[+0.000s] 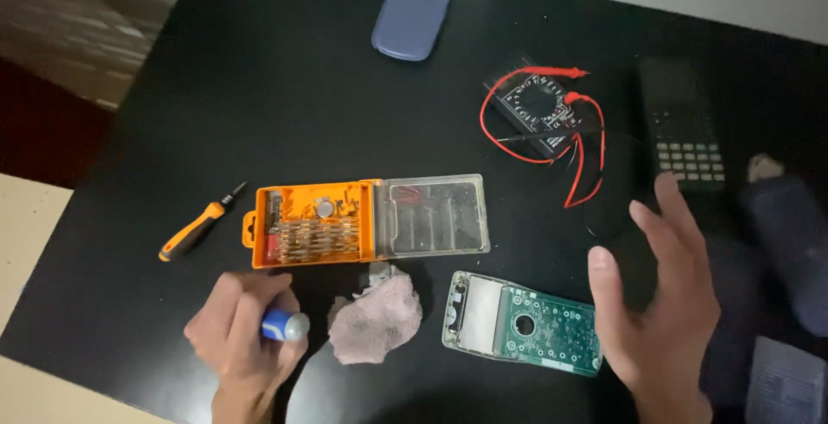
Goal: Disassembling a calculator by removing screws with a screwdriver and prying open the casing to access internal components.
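Blue-and-silver small cylinder (285, 326) gripped in my left hand (244, 338), fist closed round it, just left of the crumpled pink cloth (376, 317). Right hand (660, 303) open, fingers spread, holding nothing, hovering right of the bare green circuit board (522, 322) on the black surface (285, 113). Risk: my hand brushes the board, contaminating or sliding it. Open orange bit case (315, 224) sits near; a knock spills bits.

Orange bit case (310, 224) lying open mid-table, clear lid (434, 215) flung right, pale blank screen panel (481, 314) below it
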